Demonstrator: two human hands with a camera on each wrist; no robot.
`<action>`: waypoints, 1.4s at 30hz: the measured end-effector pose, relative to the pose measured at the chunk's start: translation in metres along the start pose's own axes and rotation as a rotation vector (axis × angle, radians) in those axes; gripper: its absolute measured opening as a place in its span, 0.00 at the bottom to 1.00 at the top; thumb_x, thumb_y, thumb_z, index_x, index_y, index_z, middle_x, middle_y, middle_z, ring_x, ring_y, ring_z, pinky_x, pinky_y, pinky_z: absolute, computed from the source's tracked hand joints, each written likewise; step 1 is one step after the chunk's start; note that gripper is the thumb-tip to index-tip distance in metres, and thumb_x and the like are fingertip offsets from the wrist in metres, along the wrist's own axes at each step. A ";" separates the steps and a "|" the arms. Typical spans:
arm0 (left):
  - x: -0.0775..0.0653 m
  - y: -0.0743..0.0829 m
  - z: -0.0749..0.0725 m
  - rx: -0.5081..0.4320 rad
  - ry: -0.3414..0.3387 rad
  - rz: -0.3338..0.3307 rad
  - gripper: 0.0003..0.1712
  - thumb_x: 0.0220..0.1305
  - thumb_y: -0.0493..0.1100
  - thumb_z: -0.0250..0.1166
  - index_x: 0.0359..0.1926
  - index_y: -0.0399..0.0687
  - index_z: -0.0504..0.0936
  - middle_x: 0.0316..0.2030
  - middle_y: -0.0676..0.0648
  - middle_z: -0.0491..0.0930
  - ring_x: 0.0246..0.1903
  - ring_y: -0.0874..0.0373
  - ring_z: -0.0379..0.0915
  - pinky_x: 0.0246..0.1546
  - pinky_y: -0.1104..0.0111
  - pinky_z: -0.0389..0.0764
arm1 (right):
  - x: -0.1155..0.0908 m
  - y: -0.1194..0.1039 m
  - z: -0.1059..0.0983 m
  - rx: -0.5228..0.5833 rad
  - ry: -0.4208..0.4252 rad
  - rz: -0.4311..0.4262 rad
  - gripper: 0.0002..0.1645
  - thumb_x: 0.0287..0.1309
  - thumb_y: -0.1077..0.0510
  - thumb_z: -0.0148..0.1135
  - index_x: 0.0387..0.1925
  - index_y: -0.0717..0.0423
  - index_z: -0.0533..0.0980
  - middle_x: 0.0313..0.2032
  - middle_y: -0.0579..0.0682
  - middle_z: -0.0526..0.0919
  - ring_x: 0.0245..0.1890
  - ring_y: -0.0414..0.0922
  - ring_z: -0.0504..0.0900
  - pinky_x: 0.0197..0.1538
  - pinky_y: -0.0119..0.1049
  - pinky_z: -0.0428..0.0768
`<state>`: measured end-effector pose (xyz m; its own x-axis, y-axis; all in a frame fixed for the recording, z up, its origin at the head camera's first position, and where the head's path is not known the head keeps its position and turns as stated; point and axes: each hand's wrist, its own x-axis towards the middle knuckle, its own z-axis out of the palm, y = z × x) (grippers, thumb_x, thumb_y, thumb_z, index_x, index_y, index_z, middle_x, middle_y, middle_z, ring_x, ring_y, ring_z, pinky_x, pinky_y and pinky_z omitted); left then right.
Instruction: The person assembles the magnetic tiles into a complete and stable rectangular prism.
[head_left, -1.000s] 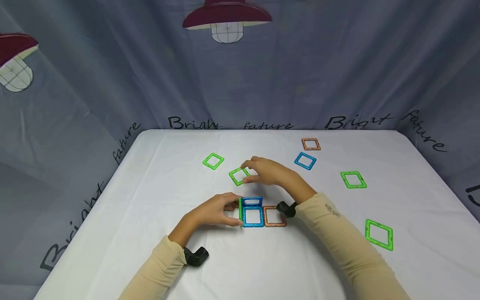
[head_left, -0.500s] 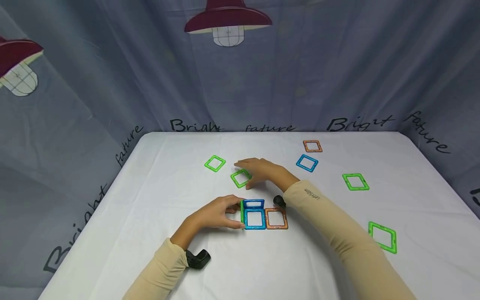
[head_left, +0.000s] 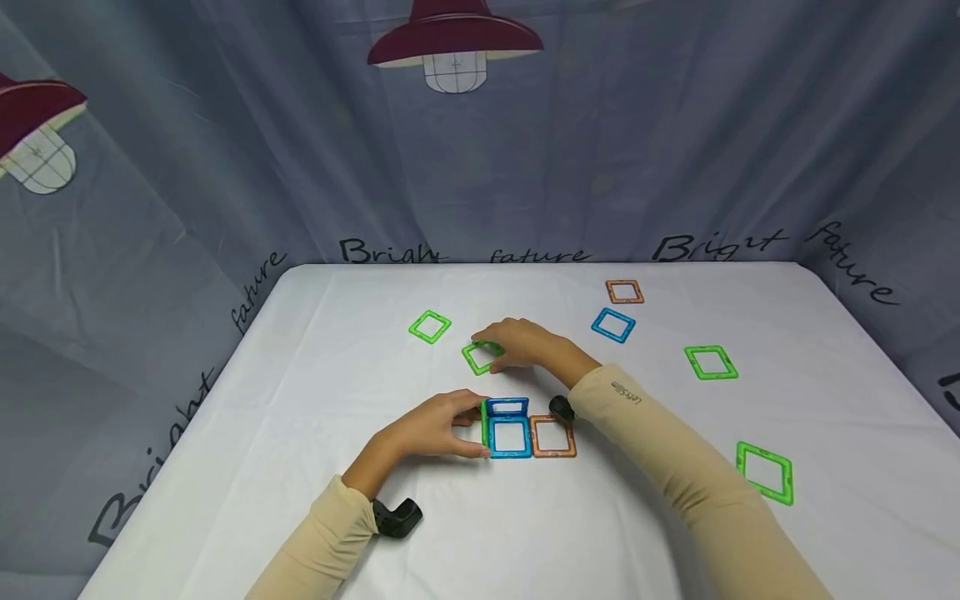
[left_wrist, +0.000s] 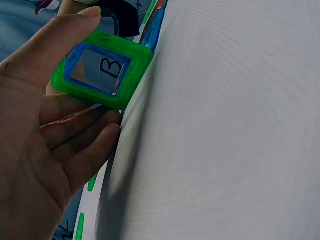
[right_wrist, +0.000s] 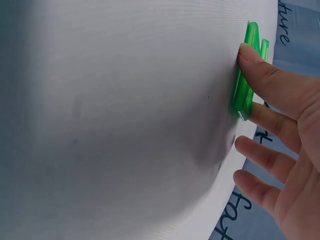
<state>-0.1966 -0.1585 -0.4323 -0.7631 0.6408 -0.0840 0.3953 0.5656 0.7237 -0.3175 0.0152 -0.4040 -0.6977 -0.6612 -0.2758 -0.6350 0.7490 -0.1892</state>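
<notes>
L hand [head_left: 431, 427] grip on upright grn sq. [left_wrist: 137, 76], R hand [head_left: 523, 342] pinch on 2nd sq. [right_wrist: 242, 94], "Bright fature" curtain [head_left: 525, 167]

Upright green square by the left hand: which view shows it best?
The left wrist view: the green square faces the camera. The head view shows its thin edge; the right wrist view omits it.

Adjoining frames [head_left: 532, 438] right of left hand [head_left: 429, 427]
</notes>
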 end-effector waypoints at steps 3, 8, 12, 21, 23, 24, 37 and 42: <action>0.000 0.001 0.000 0.009 -0.003 0.001 0.39 0.50 0.52 0.69 0.60 0.42 0.67 0.51 0.50 0.72 0.49 0.60 0.74 0.49 0.78 0.75 | -0.001 0.000 0.000 -0.007 0.007 0.016 0.37 0.49 0.46 0.66 0.62 0.44 0.66 0.61 0.48 0.70 0.61 0.49 0.67 0.63 0.48 0.67; 0.001 0.003 0.000 0.018 -0.007 0.002 0.38 0.50 0.53 0.69 0.60 0.43 0.68 0.49 0.51 0.73 0.49 0.60 0.74 0.50 0.78 0.75 | -0.008 0.000 -0.002 0.004 0.041 0.041 0.38 0.47 0.44 0.67 0.61 0.45 0.67 0.60 0.49 0.71 0.60 0.50 0.68 0.63 0.48 0.68; 0.001 0.003 0.000 0.020 -0.012 0.001 0.39 0.50 0.53 0.69 0.60 0.43 0.68 0.51 0.50 0.72 0.49 0.60 0.74 0.50 0.78 0.75 | -0.025 0.000 -0.013 0.066 0.135 0.033 0.38 0.46 0.43 0.67 0.60 0.48 0.69 0.57 0.52 0.74 0.58 0.51 0.70 0.60 0.48 0.71; -0.002 0.000 -0.003 0.026 0.018 0.004 0.37 0.49 0.54 0.70 0.57 0.44 0.70 0.48 0.52 0.73 0.48 0.61 0.74 0.49 0.77 0.76 | -0.085 -0.014 -0.029 0.164 0.289 -0.031 0.37 0.46 0.40 0.66 0.58 0.48 0.70 0.54 0.52 0.76 0.56 0.50 0.72 0.57 0.49 0.74; -0.003 0.000 -0.004 0.046 0.025 0.005 0.37 0.49 0.55 0.70 0.57 0.44 0.70 0.48 0.51 0.73 0.47 0.61 0.74 0.49 0.76 0.76 | -0.095 -0.018 -0.027 0.157 0.296 -0.048 0.37 0.46 0.41 0.67 0.58 0.48 0.70 0.53 0.52 0.76 0.55 0.50 0.72 0.56 0.48 0.75; -0.003 -0.001 -0.004 0.053 0.027 0.005 0.36 0.48 0.55 0.70 0.56 0.44 0.70 0.48 0.52 0.73 0.47 0.61 0.74 0.49 0.76 0.76 | -0.099 -0.020 -0.025 0.151 0.301 -0.051 0.36 0.46 0.41 0.67 0.58 0.47 0.70 0.52 0.51 0.77 0.55 0.49 0.73 0.55 0.47 0.75; -0.001 -0.002 0.000 0.003 0.023 0.024 0.35 0.49 0.54 0.70 0.56 0.46 0.71 0.48 0.52 0.73 0.48 0.61 0.74 0.50 0.77 0.75 | -0.133 -0.042 0.001 -0.018 0.415 -0.187 0.35 0.45 0.39 0.67 0.54 0.49 0.73 0.43 0.47 0.78 0.43 0.43 0.76 0.45 0.38 0.78; 0.001 -0.001 0.002 0.010 0.008 0.028 0.34 0.49 0.54 0.70 0.55 0.46 0.71 0.48 0.53 0.73 0.48 0.61 0.74 0.49 0.77 0.75 | -0.137 -0.047 0.007 -0.070 0.395 -0.178 0.33 0.45 0.39 0.67 0.52 0.50 0.75 0.43 0.47 0.78 0.42 0.42 0.74 0.44 0.37 0.77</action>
<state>-0.1969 -0.1574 -0.4345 -0.7560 0.6520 -0.0581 0.4216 0.5529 0.7187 -0.1892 0.0706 -0.3641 -0.6398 -0.7558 0.1393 -0.7684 0.6258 -0.1336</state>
